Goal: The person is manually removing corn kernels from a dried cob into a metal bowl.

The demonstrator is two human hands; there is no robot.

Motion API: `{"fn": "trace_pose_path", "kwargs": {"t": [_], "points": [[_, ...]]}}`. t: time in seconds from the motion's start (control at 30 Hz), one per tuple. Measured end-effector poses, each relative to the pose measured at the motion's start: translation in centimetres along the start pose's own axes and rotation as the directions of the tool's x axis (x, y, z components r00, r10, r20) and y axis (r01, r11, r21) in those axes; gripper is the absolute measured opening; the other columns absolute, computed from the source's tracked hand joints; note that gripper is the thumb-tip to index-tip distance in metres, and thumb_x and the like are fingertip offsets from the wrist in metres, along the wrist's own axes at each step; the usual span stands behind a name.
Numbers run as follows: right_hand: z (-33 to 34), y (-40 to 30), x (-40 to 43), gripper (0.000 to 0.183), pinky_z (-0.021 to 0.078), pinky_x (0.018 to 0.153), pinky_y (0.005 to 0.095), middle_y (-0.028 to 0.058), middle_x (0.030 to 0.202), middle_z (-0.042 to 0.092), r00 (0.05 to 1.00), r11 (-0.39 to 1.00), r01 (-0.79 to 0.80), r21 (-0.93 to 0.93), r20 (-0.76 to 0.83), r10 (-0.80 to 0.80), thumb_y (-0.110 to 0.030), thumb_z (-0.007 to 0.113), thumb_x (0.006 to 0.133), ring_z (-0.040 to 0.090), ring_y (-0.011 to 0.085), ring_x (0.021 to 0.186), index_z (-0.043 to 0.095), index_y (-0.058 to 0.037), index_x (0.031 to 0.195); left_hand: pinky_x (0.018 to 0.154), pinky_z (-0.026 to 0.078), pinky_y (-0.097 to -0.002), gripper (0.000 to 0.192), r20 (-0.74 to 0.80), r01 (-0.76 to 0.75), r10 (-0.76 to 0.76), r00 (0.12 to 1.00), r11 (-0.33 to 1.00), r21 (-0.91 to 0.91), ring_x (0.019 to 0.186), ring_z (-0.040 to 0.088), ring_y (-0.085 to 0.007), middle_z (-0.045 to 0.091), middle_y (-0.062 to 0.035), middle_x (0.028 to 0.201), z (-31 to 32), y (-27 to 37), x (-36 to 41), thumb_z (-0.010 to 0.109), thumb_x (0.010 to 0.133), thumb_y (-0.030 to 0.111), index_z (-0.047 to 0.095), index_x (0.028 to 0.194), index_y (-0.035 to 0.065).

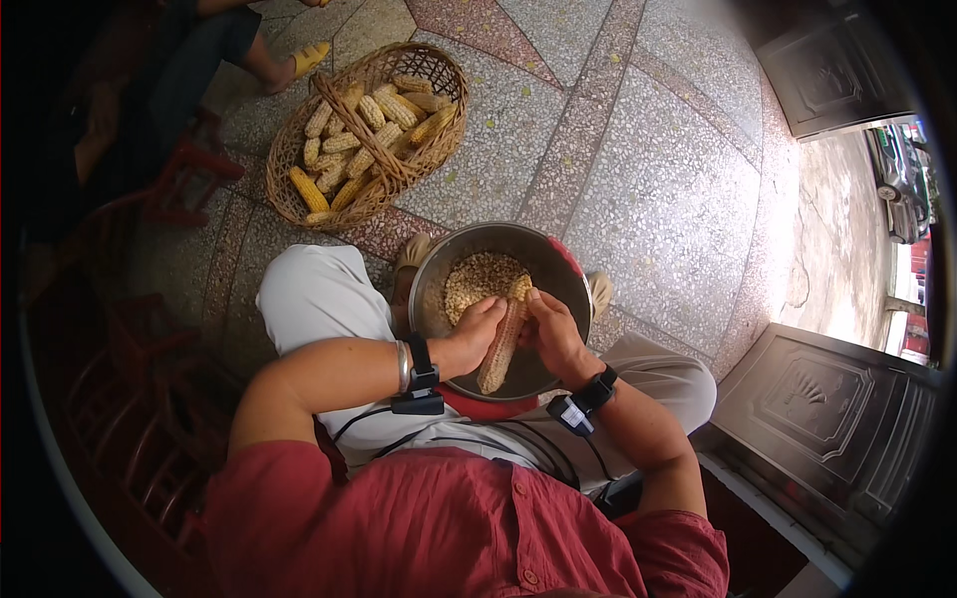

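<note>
Both hands hold one dried corn cob (502, 345) over a round metal pot (428, 288). My left hand (475, 335) grips its left side, thumb near the upper end. On the right side, my right hand (555, 329) has its thumb against the yellow kernels left at the tip. Most of the cob's length is bare of kernels, and its lower end points back toward me. Loose corn kernels (467, 282) lie in the bottom of the pot, which stands between my knees. The fingers beneath the cob are partly hidden.
A handled wicker basket (280, 183) full of corn cobs (371, 112) stands ahead on the left. Beyond it sits another person, with a foot in a yellow sandal (308, 60). Red stools (187, 176) are at left. Metal door panels (807, 404) flank an opening at right.
</note>
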State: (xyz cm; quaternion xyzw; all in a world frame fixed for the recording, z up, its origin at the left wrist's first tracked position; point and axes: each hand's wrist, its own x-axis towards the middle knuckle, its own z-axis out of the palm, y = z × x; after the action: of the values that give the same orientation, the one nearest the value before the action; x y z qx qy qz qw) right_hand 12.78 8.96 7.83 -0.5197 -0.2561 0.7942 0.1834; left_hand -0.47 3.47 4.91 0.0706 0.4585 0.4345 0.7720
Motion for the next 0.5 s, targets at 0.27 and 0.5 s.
{"fn": "trace_pose_path", "kwargs": {"t": [0.27, 0.5], "points": [[-0.16, 0.26, 0.19, 0.026, 0.0435, 0.055, 0.0246, -0.0022, 0.072, 0.050, 0.997, 0.997, -0.080, -0.024, -0.012, 0.079, -0.031, 0.038, 0.095, 0.048, 0.0089, 0.059, 0.053, -0.0103, 0.093, 0.072, 0.050, -0.0327, 0.031, 0.031, 0.075, -0.072, 0.997, 0.991, -0.114, 0.079, 0.059, -0.0199, 0.059, -0.0090, 0.091, 0.06, 0.61, -0.12, 0.036, 0.095, 0.031, 0.049, 0.104, 0.0044], [-0.15, 0.21, 0.12, 0.026, 0.0441, 0.056, 0.0254, -0.0016, 0.072, 0.050, 0.999, 0.999, -0.046, -0.015, 0.022, 0.047, -0.031, 0.038, 0.095, 0.048, 0.0096, 0.059, 0.053, -0.0098, 0.092, 0.071, 0.050, -0.0319, 0.027, -0.034, 0.028, -0.028, 0.999, 1.000, -0.013, 0.079, 0.059, -0.0201, 0.058, -0.0096, 0.093, -0.23, 0.07, 0.18, 0.040, 0.095, 0.026, 0.047, 0.107, 0.0035]]}}
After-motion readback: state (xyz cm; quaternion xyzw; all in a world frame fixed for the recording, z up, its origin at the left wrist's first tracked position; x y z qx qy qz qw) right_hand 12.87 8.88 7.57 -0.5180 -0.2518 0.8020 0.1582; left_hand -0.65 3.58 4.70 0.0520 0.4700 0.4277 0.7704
